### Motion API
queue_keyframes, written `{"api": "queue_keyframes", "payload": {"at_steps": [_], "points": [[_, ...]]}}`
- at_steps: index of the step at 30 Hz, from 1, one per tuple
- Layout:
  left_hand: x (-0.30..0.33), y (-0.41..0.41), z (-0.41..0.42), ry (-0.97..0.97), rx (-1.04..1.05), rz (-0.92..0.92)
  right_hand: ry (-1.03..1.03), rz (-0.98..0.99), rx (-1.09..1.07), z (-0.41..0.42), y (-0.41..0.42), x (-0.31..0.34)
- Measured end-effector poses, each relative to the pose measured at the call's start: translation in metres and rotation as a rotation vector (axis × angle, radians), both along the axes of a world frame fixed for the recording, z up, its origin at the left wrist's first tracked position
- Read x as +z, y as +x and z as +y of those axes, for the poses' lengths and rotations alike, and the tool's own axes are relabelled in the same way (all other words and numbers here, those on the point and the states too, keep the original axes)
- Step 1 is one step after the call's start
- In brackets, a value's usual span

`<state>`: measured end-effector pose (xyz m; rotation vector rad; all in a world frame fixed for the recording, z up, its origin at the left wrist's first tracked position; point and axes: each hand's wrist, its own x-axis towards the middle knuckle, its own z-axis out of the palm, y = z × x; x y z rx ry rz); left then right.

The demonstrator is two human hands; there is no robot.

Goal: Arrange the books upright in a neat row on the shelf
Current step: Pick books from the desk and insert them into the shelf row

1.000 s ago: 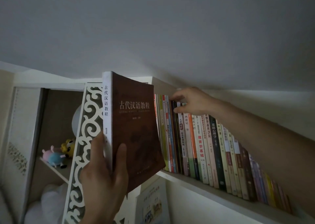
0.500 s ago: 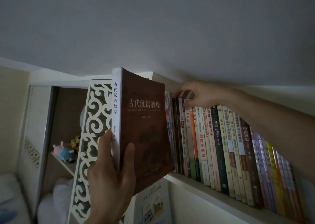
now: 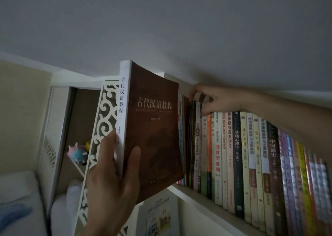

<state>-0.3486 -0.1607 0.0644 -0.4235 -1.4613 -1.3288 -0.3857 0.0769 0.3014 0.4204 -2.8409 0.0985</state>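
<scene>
Books point(image 3: 239, 156) are mostly standing in a row on the shelf point(image 3: 206, 202) already, spines out. 1 is not in yet: the brown book point(image 3: 154, 128) with the white spine, held upright just left of the row, its lower part hanging below the shelf edge. The left hand point(image 3: 111, 178) grips it near the bottom, thumb on the cover, fingers point(image 3: 109, 151) wrapped around the spine side.

The right hand point(image 3: 213, 99) is on top of the row near its left end, fingers curled over the book tops and pulling them rightward, and there's a dark gap point(image 3: 186, 138) opening just right of the brown book.

My take on doing this bit well: hold that gap wide, lift the brown book so its bottom edge clears the shelf lip, then slide it in straight, spine facing out. Don't let go of the row until the book is fully seated, or the thin ones beside the gap will probably flop over. Then push everything flush.

Left of the shelf there's a white carved panel point(image 3: 100, 128) and some plush toys point(image 3: 79, 151) in a cubby.
</scene>
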Motion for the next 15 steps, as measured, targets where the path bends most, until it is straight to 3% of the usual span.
{"api": "queue_keyframes", "payload": {"at_steps": [7, 15], "points": [[0.001, 0.014, 0.006, 0.039, 0.022, -0.006, -0.012, -0.081, 0.086, 0.021, 0.015, 0.002], [0.008, 0.028, 0.031, -0.052, 0.119, 0.035, 0.022, -0.131, 0.07, 0.04, 0.038, 0.006]]}}
